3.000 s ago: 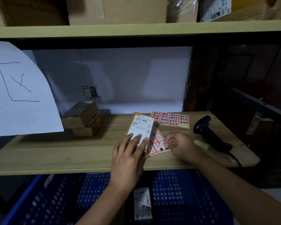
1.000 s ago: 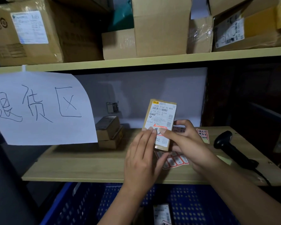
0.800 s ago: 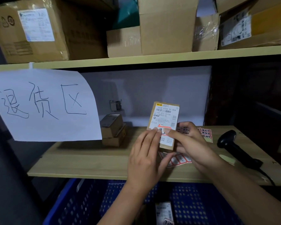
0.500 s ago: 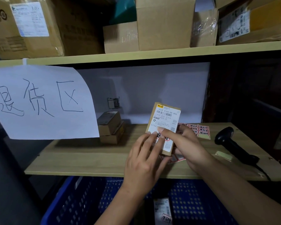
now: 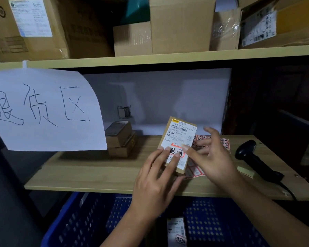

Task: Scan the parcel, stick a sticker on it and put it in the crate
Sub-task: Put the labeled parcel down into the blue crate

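A small brown parcel (image 5: 180, 134) with a white shipping label is held tilted above the wooden shelf (image 5: 89, 173). My left hand (image 5: 155, 180) grips it from below, fingers lying on its front. A red-edged sticker (image 5: 176, 152) with black characters sits on the label's lower half. My right hand (image 5: 210, 157) is spread beside the parcel, its thumb tip at the sticker's upper edge. The red sticker sheets (image 5: 225, 142) lie on the shelf behind my right hand. A blue perforated crate (image 5: 96, 221) stands below the shelf with a labelled parcel (image 5: 176, 230) inside.
A black handheld scanner (image 5: 253, 157) lies on the shelf's right side with its cable trailing off. Two stacked small boxes (image 5: 120, 138) sit at the shelf's back. A white handwritten paper sign (image 5: 43, 109) hangs at left. Cartons (image 5: 178, 24) fill the upper shelf.
My right hand took a sticker from the sheet, pressed it on the parcel's label, and now its fingers have spread and lifted away. My left hand kept holding the parcel.
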A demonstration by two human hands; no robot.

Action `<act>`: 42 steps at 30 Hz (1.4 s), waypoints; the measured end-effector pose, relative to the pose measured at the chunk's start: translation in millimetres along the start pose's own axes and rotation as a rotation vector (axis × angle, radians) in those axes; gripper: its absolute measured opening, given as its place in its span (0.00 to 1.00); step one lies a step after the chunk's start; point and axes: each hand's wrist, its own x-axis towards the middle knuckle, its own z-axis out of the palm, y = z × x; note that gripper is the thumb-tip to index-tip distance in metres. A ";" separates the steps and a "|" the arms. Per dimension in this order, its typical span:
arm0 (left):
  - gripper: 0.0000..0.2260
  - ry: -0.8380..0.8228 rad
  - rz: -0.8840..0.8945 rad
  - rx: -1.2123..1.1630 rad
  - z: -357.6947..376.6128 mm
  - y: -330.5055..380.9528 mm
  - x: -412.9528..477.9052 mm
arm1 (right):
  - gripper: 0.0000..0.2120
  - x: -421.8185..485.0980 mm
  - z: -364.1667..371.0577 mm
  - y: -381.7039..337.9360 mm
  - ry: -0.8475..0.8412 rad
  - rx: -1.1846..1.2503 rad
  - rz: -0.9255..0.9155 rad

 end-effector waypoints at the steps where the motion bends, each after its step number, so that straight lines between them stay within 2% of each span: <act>1: 0.24 -0.009 -0.011 -0.016 0.0 1.1 -1.9 | 0.39 -2.8 -2.4 4.2 0.076 -0.146 -0.153; 3: 0.24 -0.020 -0.036 -0.054 -0.9 4.4 -5.2 | 0.28 -7.9 -6.3 9.6 0.092 -0.276 -0.396; 6: 0.24 -0.043 -0.068 -0.115 -5.4 10.3 -12.3 | 0.15 -19.2 -3.9 13.4 -0.003 -0.267 -0.499; 17: 0.28 -0.220 -0.182 -0.356 -68.3 50.0 -73.6 | 0.13 -117.7 -17.1 42.7 -0.185 -0.241 -0.460; 21: 0.29 -0.323 -0.208 -0.416 -80.3 53.2 -95.0 | 0.14 -146.2 -17.0 59.3 -0.309 -0.180 -0.366; 26: 0.27 -0.557 -0.494 -0.490 -52.9 37.5 -96.4 | 0.17 -129.6 0.5 89.1 -0.584 -0.234 -0.197; 28: 0.26 -0.682 -0.550 -0.481 -24.8 23.6 -88.0 | 0.18 -101.9 16.1 105.5 -0.670 -0.255 -0.100; 30: 0.24 -0.818 -0.564 -0.459 10.5 6.0 -73.6 | 0.18 -66.1 34.5 118.7 -0.725 -0.298 0.052; 33: 0.20 -0.978 -0.536 -0.374 62.4 -17.5 -55.1 | 0.07 -20.5 64.8 134.8 -0.796 -0.322 0.277; 35: 0.18 -1.064 -0.540 -0.256 98.6 -31.6 -35.1 | 0.04 13.3 79.3 148.0 -0.777 -0.292 0.341; 38: 0.22 -1.193 -0.462 -0.176 126.1 -30.5 -63.3 | 0.04 -9.8 101.7 169.3 -0.843 -0.333 0.357; 40: 0.18 -1.225 -0.429 -0.173 130.0 -21.3 -88.3 | 0.07 -36.6 115.0 187.3 -0.856 -0.327 0.337; 42: 0.15 -1.266 -0.457 -0.122 130.2 -14.9 -107.4 | 0.15 -51.5 124.7 201.4 -0.876 -0.294 0.347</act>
